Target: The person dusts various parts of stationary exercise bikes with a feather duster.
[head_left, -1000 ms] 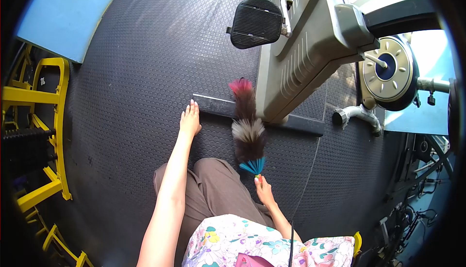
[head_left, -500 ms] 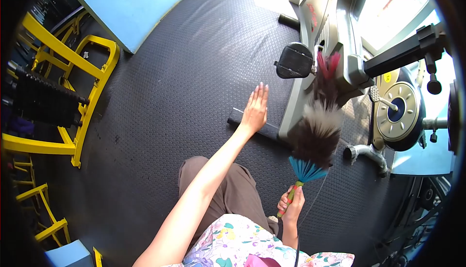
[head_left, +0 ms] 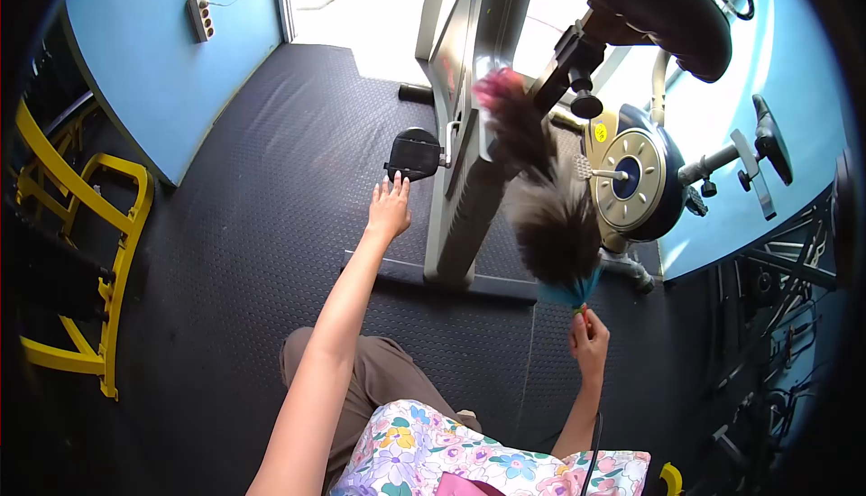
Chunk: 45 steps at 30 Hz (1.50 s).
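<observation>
My right hand grips the short handle of a feather duster, just below its blue collar. The duster points up and away, with dark and pale grey feathers and a blurred pink-red tip. That tip overlaps the upright frame of an exercise bike in this view. With fingers stretched out and apart, my left hand reaches forward, its fingertips right at the lower edge of the bike's black pedal. It holds nothing.
A second exercise bike with a round flywheel cover stands to the right. Yellow rack frames line the left side. A power strip hangs on the blue wall. The floor is black studded rubber.
The view has tilted up and turned right, showing the bike's seat. My left hand has come close to the pedal, its fingers now spread. The duster has swung up, still in my right hand.
</observation>
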{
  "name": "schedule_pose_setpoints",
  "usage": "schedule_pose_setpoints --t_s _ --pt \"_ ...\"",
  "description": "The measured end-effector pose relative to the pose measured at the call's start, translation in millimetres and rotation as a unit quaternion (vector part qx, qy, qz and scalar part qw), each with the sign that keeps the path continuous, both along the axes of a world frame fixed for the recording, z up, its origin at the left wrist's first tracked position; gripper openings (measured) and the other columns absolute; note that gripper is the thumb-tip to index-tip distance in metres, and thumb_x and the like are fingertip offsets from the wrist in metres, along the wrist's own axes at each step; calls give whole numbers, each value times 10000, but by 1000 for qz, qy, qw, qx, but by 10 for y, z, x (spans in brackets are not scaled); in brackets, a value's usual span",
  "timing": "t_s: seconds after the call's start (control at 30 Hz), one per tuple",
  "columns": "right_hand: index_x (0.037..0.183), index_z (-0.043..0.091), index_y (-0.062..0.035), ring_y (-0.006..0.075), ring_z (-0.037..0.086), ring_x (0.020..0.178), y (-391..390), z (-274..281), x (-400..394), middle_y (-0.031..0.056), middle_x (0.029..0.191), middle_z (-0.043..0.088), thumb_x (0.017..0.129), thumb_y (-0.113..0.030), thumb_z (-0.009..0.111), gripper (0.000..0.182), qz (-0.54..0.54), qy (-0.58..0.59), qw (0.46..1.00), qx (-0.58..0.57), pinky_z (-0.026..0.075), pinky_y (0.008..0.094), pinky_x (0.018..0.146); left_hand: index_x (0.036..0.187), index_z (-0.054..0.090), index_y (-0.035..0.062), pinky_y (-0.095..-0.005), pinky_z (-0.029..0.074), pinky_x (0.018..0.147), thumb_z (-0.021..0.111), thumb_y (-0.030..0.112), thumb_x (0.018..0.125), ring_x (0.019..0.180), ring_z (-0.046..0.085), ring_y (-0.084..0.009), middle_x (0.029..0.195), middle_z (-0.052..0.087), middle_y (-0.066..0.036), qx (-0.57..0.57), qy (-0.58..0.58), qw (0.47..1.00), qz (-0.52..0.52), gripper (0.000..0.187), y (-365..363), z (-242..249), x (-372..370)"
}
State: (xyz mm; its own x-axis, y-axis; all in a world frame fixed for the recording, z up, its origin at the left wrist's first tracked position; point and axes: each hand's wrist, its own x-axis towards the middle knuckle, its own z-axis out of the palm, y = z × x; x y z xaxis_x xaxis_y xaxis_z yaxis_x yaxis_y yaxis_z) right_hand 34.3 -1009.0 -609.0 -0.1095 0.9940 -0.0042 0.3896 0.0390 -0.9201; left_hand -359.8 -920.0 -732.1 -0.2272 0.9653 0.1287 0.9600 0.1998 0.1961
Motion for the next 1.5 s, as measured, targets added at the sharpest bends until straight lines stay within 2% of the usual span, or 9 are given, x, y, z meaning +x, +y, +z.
schedule_pose_setpoints --t_s 0.27,0.5,0.6,0.93,1.17,1.23,1.37,1.43,1.5 --pt "728 519 -41 15 365 417 277 -107 343 -34 511 431 844 -255 562 247 30 -69 997 26 265 204 377 912 603 79 -417 263 973 491 181 843 765 605 -190 727 639 -58 471 -233 850 32 167 224 1855 399" --pt "660 484 -78 17 345 385 -292 -459 707 -42 499 385 856 -293 541 296 -6 139 976 -168 240 172 332 1069 531 51 -342 393 847 549 236 842 949 543 -256 999 582 -108 674 -104 671 -291 293 53 3735 740" --pt "711 458 -68 23 358 395 -190 -222 356 -31 509 395 875 -343 503 323 -52 139 965 -217 261 179 339 1194 446 73 -375 369 930 687 245 720 1108 451 -271 1198 476 -117 585 26 723 -367 559 71 4037 902" --pt "885 467 -55 27 351 409 168 485 -488 -30 526 385 900 -391 431 338 150 338 916 -156 300 188 365 1170 486 109 -351 419 859 748 306 652 998 504 -229 1085 508 -74 585 11 755 -297 613 232 3999 1223" --pt "816 423 -68 24 318 400 333 -572 -796 -17 517 367 907 -379 420 324 100 311 902 -281 264 180 355 1104 501 55 -313 496 741 551 253 847 882 585 -249 965 572 -125 628 -102 740 -218 329 467 3880 1009" --pt "827 419 -71 22 299 388 313 -581 -800 -1 517 361 908 -393 400 333 100 355 882 -294 253 162 349 1075 489 19 -316 516 702 481 145 880 830 607 -273 920 592 -145 690 308 645 -113 232 710 3958 638" --pt "859 434 -51 25 293 382 392 150 -847 4 513 363 918 -367 393 325 96 330 905 -252 246 170 341 1058 536 8 -329 518 721 415 140 905 833 616 -269 929 603 -135 716 389 573 -92 236 732 3886 595" --pt "876 439 -45 30 291 382 381 476 -786 8 511 368 923 -359 384 322 111 325 911 -228 244 173 339 1044 565 13 -324 485 789 345 243 933 872 603 -239 946 598 -120 654 -41 738 -161 337 441 3904 1209" --pt "875 439 -44 36 304 385 341 803 -681 11 515 383 924 -359 380 324 140 332 905 -225 253 172 347 901 651 79 -316 376 846 387 254 880 918 539 -213 919 613 -70 701 -76 663 -251 317 594 4008 1195"
